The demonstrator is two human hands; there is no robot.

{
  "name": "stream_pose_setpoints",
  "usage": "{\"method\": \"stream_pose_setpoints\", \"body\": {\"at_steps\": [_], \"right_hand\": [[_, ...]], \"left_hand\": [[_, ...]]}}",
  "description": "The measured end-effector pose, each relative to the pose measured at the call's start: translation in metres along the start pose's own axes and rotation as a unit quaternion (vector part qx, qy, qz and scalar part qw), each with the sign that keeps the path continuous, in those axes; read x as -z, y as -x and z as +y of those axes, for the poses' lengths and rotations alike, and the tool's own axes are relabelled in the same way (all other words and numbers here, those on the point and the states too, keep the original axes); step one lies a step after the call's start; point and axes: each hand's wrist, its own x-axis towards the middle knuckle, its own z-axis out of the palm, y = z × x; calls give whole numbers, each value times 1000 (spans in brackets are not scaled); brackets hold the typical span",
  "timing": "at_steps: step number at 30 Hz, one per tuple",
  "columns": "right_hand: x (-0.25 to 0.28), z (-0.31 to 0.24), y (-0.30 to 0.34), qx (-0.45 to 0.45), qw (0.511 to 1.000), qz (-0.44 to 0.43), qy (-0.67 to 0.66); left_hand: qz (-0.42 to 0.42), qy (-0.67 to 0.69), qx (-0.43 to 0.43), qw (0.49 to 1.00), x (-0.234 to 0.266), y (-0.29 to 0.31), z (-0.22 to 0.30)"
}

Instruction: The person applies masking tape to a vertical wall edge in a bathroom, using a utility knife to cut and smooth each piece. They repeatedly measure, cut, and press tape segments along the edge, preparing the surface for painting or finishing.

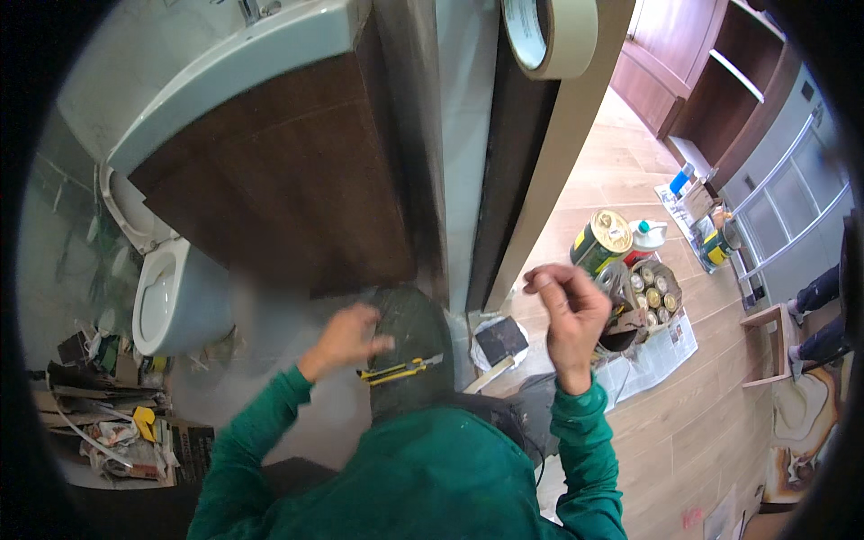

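Observation:
Over my dark trouser leg (409, 315), my left hand (340, 342) hangs with its thumb spread from the slightly blurred fingers, holding nothing. Just below it, a yellow utility knife (400, 370) lies across my thigh, untouched by either hand. My right hand (573, 315) is raised in front of the paint cans, its thumb and fingertips pressed together; whatever may be pinched there is too small to make out. High up at the door frame (562, 162) there is a roll of masking tape (572, 40), away from both hands.
A dark wood vanity (279, 171) and a toilet (166, 297) stand to the left, with a heap of scraps (112, 432) below. Right of the doorway, paint cans (603, 241) stand near newspaper (670, 355). A person's legs (821, 315) show by a wooden box frame (767, 346).

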Motion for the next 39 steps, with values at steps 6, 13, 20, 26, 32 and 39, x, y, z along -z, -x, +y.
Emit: {"method": "stream_pose_setpoints", "body": {"at_steps": [6, 13, 20, 26, 32, 39], "right_hand": [[-20, 45, 11, -102, 993, -55, -5], [-31, 70, 30, -163, 980, -108, 37], [-25, 21, 24, 109, 891, -373, 237], [-2, -44, 5, -2, 904, -381, 192], [78, -117, -22, 23, 986, -153, 59], [94, -203, -87, 80, 996, 27, 35]], "left_hand": [[-16, 35, 10, 999, -149, 68, -46], [29, 99, 77, 992, -150, 67, -46], [37, -60, -312, 948, 10, 9, 53], [111, -81, -464, 875, 138, -27, 171], [409, 140, -425, 796, 258, -80, 220], [491, 215, -281, 796, 315, -157, 273]]}}
